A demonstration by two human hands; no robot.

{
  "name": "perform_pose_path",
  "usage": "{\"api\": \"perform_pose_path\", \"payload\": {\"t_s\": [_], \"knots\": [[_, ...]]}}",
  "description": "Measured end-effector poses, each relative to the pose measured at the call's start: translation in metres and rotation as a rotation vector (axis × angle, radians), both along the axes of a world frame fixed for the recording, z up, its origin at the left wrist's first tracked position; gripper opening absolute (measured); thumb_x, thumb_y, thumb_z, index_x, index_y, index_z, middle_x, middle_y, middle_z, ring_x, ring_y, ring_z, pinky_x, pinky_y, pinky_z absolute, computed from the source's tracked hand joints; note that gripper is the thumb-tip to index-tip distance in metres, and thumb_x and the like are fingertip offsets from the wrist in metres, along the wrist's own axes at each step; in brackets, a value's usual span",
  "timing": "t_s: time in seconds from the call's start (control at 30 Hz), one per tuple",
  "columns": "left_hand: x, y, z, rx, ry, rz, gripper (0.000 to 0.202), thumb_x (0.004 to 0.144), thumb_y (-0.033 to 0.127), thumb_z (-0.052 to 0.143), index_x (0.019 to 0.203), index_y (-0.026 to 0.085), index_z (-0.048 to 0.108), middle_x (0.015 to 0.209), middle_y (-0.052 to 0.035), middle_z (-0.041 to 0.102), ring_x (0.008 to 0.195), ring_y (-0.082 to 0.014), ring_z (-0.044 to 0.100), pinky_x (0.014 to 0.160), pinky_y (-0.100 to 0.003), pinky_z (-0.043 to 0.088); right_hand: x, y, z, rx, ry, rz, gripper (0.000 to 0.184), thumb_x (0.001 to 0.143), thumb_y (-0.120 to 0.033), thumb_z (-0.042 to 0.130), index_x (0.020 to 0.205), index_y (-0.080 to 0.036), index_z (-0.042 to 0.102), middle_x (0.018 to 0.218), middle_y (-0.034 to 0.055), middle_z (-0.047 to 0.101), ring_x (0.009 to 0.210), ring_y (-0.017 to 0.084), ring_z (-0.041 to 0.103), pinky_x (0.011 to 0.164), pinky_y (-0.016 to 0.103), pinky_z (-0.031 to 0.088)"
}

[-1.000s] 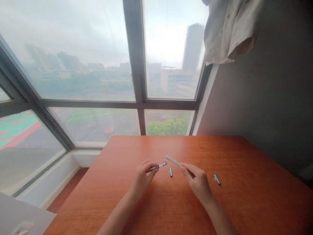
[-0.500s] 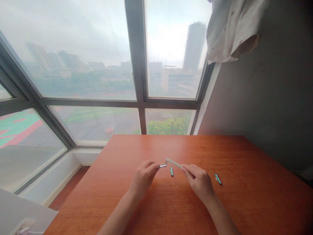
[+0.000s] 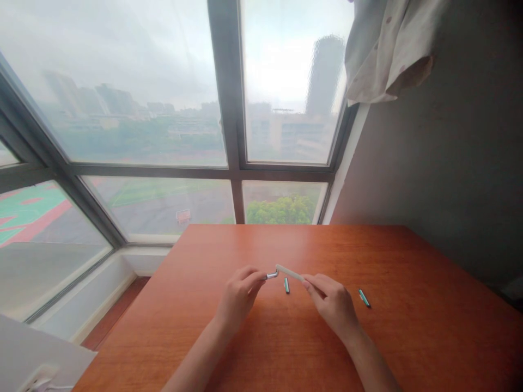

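Note:
My left hand [image 3: 241, 294] is closed in a pinch around a silver razor handle [image 3: 272, 276], whose bent neck points up at the far end. My right hand [image 3: 333, 299] grips the near end of a pale, flat stick [image 3: 290, 271]. The stick's far tip meets or nearly meets the handle's bent neck; contact is too small to be sure of. Just below the stick, between both hands, a dark and teal razor head [image 3: 286, 285] lies on the table. A second razor head [image 3: 364, 298] rests to the right of my right hand.
The reddish-brown wooden table [image 3: 261, 348] reaches to large framed windows [image 3: 229, 174] at the back. A light shirt [image 3: 388, 60] hangs at the upper right before a grey wall [image 3: 449, 163]. A wall socket [image 3: 38, 378] shows at the lower left.
The stick's tip and the razor handle's neck have shifted very slightly left. Both hands keep their grips, and the razor heads lie where they were.

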State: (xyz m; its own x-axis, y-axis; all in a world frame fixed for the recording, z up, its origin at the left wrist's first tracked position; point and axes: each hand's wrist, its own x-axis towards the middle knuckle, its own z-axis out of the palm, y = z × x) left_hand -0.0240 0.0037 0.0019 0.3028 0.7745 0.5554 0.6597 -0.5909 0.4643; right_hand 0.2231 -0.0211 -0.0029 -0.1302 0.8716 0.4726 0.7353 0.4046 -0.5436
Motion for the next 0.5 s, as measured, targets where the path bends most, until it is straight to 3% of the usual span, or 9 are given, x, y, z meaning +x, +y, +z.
{"api": "perform_pose_path", "payload": {"t_s": [0.5], "knots": [[0.0008, 0.0005, 0.0018, -0.004, -0.04, -0.008, 0.018, 0.087, 0.024, 0.053, 0.094, 0.025, 0.07, 0.083, -0.0046, 0.068, 0.073, -0.0162, 0.063, 0.065, -0.023, 0.049, 0.0001, 0.0011, -0.0021, 0.016, -0.013, -0.016, 0.029, 0.092, -0.035, 0.046, 0.094, -0.024, 0.072, 0.079, 0.0048, 0.07, 0.069, 0.017, 0.065, 0.064, 0.023, 0.046]]}}
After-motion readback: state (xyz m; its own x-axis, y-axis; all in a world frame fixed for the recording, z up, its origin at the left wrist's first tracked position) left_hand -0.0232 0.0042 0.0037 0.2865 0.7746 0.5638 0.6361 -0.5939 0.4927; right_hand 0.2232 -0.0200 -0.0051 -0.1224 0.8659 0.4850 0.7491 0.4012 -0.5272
